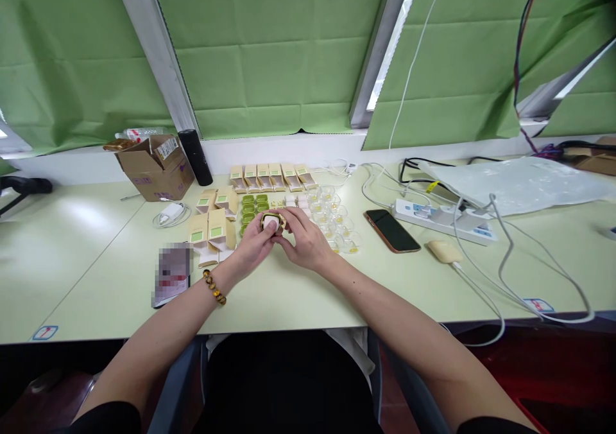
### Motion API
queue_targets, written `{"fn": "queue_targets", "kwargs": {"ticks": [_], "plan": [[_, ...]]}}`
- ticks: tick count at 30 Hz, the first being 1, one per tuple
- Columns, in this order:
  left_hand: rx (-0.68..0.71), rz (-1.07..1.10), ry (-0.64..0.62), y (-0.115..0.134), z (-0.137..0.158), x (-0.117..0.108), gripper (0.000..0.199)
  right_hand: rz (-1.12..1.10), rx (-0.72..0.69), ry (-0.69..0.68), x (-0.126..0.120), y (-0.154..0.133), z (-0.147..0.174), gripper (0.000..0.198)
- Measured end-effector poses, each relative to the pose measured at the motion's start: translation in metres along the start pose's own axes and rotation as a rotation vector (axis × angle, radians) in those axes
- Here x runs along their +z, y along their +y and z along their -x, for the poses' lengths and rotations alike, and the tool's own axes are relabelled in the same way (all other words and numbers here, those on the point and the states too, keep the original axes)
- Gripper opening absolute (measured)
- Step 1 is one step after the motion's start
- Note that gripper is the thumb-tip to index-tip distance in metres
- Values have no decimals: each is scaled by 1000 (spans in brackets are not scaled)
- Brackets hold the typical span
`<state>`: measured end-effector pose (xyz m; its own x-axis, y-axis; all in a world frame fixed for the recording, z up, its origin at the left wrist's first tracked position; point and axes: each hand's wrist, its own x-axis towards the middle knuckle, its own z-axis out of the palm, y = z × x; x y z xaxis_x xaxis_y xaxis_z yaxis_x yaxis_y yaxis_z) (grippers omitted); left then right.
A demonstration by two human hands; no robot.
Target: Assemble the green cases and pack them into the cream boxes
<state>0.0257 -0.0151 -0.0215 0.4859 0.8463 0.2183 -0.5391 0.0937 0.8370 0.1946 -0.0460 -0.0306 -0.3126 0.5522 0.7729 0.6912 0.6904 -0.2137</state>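
Just above the table, my left hand [256, 244] is closed around a small green container with a white block [270, 224] inside it. My right hand [304, 238] has its thumb and fingertips closed on the same container from the right side. Beyond my hands stand several olive-green containers [248, 208] in rows. White blocks [291, 201] are grouped to their right, partly hidden by my right hand. Clear plastic cups with yellow bits [332, 216] fill the area right of those blocks. Open cream cartons with green labels [199, 234] stand to the left.
A row of similar cartons [270, 176] lines the back. At left are a cardboard box [156, 167], a black bottle [196, 158], a charger [171, 213] and a pixelated phone-like item [172, 275]. At right lie a phone [392, 230], a power strip [443, 219] and cables.
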Motion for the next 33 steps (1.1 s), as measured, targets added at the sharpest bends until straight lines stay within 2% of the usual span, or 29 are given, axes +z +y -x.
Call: {"fn": "queue_targets", "kwargs": {"ticks": [14, 16, 18, 21, 24, 28, 33], "plan": [[36, 11, 64, 3, 0, 0, 42, 138, 48, -21, -5, 9, -1, 59], [42, 27, 57, 5, 0, -2, 43, 219, 93, -52, -14, 12, -5, 56], [39, 61, 49, 8, -1, -5, 44, 268, 195, -94, -26, 16, -12, 49], [20, 139, 90, 11, -4, -10, 36, 177, 405, -146, -49, 22, -23, 29], [-16, 204, 166, 14, -8, -13, 26, 77, 495, -221, -72, 27, -29, 17], [-48, 189, 191, 16, -11, -16, 29, 169, 487, -373, -96, 32, -15, 10], [-13, 146, 206, 15, -13, -18, 36, 324, 353, -442, -112, 38, 21, 11]]}}
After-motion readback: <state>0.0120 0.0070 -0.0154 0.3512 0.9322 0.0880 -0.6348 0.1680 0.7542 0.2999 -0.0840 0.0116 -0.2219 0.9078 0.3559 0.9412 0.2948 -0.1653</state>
